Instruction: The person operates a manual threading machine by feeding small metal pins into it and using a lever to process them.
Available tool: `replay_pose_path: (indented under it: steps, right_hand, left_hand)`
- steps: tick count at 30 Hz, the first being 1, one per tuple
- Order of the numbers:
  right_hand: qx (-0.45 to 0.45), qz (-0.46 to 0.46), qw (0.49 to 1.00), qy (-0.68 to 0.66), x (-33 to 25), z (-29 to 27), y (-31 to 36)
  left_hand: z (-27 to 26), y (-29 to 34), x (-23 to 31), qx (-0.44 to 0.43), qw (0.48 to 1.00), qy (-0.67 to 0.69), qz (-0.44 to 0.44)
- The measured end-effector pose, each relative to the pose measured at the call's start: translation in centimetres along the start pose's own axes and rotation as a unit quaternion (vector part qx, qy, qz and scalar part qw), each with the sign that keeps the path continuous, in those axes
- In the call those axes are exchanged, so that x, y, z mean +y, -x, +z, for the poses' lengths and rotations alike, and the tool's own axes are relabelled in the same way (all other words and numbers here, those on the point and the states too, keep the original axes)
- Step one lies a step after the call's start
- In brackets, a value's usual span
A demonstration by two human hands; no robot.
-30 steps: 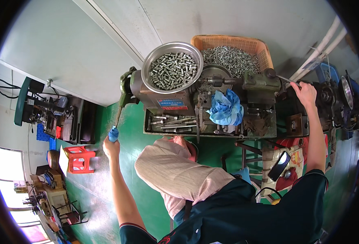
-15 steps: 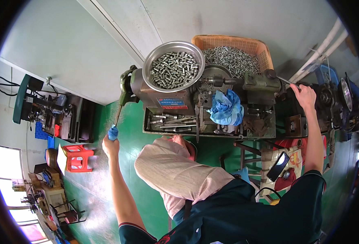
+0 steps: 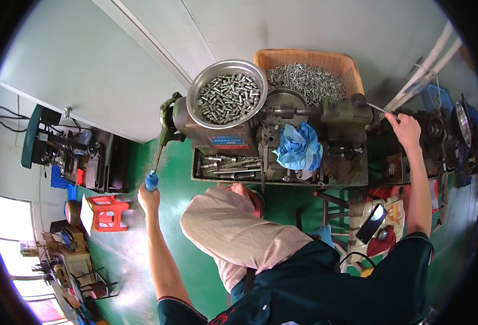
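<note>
My left hand (image 3: 149, 197) is closed round the blue-wrapped grip of a lever (image 3: 157, 155) at the left end of a green bench lathe (image 3: 341, 115). At the lathe's right end, my right hand (image 3: 407, 129) grips the tip of a thin metal handle (image 3: 378, 108) that slopes up to the tailstock. A steel bowl (image 3: 192, 103) heaped with small metal pins (image 3: 228, 98) sits on the headstock. Crumpled blue cloth (image 3: 299, 146) lies over the middle of the lathe and hides part of it. Whether a workpiece is in the spindle I cannot make out.
An orange plastic basket (image 3: 355, 73) full of similar pins stands behind the lathe. Loose tools and rods (image 3: 233, 168) lie in its tray. A phone (image 3: 372, 223) rests on a stool at right. A red stool (image 3: 109, 214) and another machine (image 3: 71, 143) are at left.
The whole view has shifted slightly. Both hands keep their holds on the lever and the handle, with little visible movement of either.
</note>
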State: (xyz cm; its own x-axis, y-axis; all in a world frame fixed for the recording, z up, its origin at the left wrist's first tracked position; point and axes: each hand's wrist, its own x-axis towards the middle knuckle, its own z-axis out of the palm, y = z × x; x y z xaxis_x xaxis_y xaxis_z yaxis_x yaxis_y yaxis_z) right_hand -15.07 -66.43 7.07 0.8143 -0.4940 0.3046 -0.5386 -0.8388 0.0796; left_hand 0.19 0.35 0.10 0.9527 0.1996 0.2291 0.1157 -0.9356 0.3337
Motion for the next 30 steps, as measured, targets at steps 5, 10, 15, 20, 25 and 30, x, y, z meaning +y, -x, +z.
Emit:
replay_pose_path:
  steps: [5,10,15,20,25,30]
  right_hand:
    - [0.148,-0.046,0.988,-0.006,0.1,1.3,-2.8]
    - [0.143,-0.077,0.975,-0.150,-10.8,1.2,-6.8]
    - [-0.128,-0.162,0.898,-0.388,-23.5,1.8,-6.1]
    - [-0.269,-0.228,0.817,-0.456,-27.3,4.1,-5.5]
    - [-0.277,-0.224,0.815,-0.457,-27.1,3.7,-4.9]
    - [-0.283,-0.226,0.812,-0.457,-27.6,4.0,-5.0]
  left_hand:
    - [0.0,-0.1,0.0,-0.010,1.000,0.016,0.005]
    - [0.0,-0.1,-0.3,-0.004,1.000,0.019,0.019]
    - [0.1,0.0,-0.4,-0.009,1.000,0.015,0.004]
    - [-0.1,0.2,0.2,-0.003,1.000,0.000,-0.009]
    - [0.3,1.8,1.4,0.014,1.000,0.017,-0.010]
    - [0.6,4.6,5.2,0.017,0.999,0.033,-0.026]
